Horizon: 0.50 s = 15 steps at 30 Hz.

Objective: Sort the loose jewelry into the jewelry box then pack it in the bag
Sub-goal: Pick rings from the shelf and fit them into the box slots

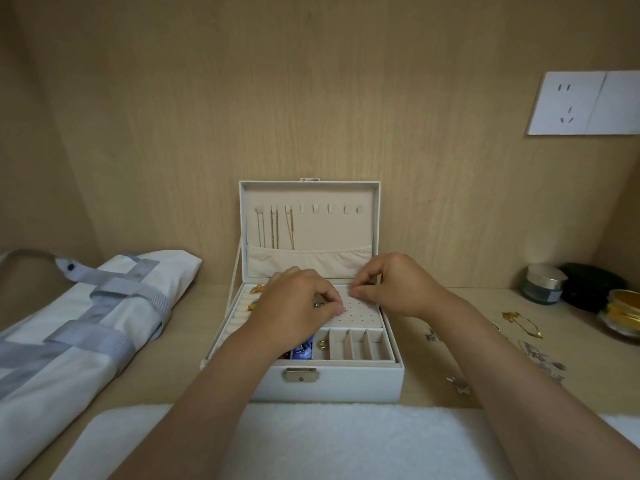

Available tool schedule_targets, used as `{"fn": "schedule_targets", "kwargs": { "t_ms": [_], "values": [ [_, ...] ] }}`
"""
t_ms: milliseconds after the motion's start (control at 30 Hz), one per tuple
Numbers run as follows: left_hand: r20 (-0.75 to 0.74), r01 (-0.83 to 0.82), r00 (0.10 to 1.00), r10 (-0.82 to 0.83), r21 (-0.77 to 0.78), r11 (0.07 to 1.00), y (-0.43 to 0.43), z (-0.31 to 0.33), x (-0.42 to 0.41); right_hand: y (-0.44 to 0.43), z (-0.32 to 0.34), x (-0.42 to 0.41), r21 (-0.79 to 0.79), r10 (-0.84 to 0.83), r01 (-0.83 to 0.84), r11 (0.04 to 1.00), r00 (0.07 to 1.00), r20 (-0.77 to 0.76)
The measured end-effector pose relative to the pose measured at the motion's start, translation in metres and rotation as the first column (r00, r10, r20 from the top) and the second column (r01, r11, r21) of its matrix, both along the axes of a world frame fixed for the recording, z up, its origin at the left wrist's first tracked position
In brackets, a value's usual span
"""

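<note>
A white jewelry box (346,382) stands open in the middle of the desk, lid upright with three chains (275,228) hanging inside it. Both hands are over its perforated earring panel (360,311). My left hand (294,304) is closed, pinching a small silver piece (318,302) at the panel's left edge. My right hand (398,285) pinches something tiny against the panel's back edge; I cannot make it out. Gold pieces (257,289) lie in the ring rolls at the left, a blue item (304,348) and a gold ring (322,344) in the front compartments. A white and grey bag (86,327) lies at the left.
Loose gold chains (521,323) and silver pieces (543,358) lie on the desk at the right. Behind them stand a glass jar (542,284), a black case (594,285) and a gold dish (623,313). A white towel (346,441) covers the front edge. A wall socket (575,103) is upper right.
</note>
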State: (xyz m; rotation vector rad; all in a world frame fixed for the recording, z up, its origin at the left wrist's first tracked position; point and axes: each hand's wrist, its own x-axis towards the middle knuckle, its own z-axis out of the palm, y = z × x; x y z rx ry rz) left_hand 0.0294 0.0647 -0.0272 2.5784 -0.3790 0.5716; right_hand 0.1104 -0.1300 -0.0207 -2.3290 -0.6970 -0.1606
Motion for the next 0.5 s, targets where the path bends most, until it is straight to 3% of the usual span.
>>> {"fn": "schedule_targets", "kwargs": {
  "t_ms": [100, 267, 400, 500],
  "values": [
    [0.003, -0.014, 1.0, 0.014, -0.072, 0.997, 0.001, 0.0, 0.001, 0.002, 0.003, -0.002, -0.049, -0.002, 0.002, 0.999, 1.0, -0.004],
    [-0.064, -0.023, 0.998, -0.006, -0.451, 0.892, 0.004, 0.01, -0.001, 0.004, 0.011, -0.009, -0.082, -0.027, 0.03, 0.996, 0.999, 0.034],
    [-0.073, -0.034, 0.997, -0.008, -0.564, 0.825, 0.009, 0.016, -0.005, 0.019, 0.023, -0.024, 0.225, 0.086, -0.074, 0.971, 0.995, -0.043],
    [-0.075, -0.051, 0.997, 0.006, -0.606, 0.794, 0.013, 0.02, -0.01, 0.03, 0.031, -0.037, 0.334, 0.223, -0.187, 0.924, 0.972, -0.073]
  ]
}}
